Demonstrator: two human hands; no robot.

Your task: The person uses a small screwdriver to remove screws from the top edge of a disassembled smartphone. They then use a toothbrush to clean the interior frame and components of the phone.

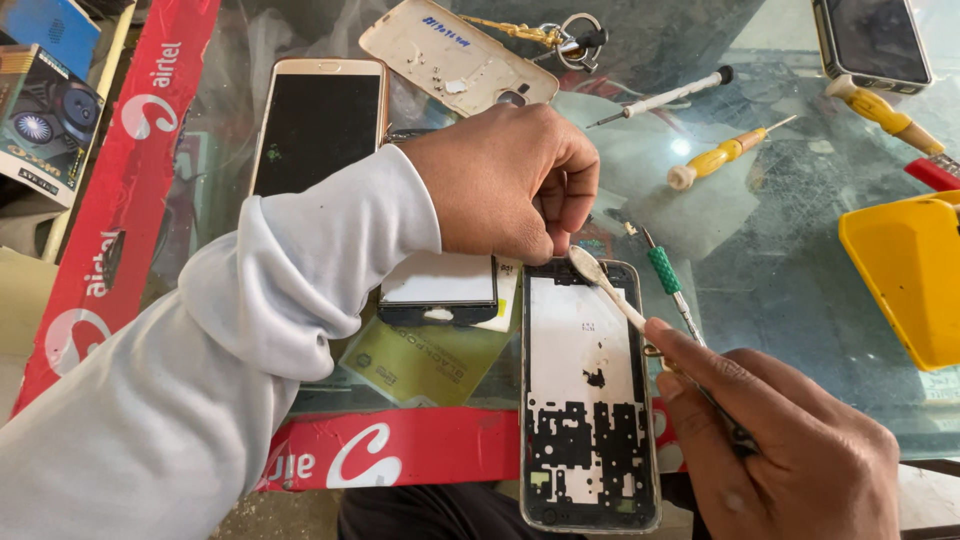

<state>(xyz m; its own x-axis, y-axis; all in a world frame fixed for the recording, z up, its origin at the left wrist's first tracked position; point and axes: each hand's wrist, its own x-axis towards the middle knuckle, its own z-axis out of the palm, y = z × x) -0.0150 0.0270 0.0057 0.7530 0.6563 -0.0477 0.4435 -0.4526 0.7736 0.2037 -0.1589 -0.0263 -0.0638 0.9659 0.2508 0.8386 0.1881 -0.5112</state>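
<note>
An opened phone frame [588, 400] with a white inner plate and black adhesive patches lies face up at the front of the glass table [790, 280]. My right hand [790, 450] grips a thin spatula-like pry tool [600, 282] whose pale flat tip rests at the frame's top edge. My left hand [505, 180], in a white sleeve, is closed just above the frame's top, fingers curled, pinching something too small to make out. A small white-faced phone part [438, 288] sits beside the frame, partly under my left hand.
A gold phone [318, 125] with a dark screen and a gold back cover [455, 55] lie at the back. Several screwdrivers [725, 152], a green-handled tool [665, 272], keys [570, 38], another phone [872, 42] and a yellow case [905, 275] lie to the right. Red banner strips edge the table.
</note>
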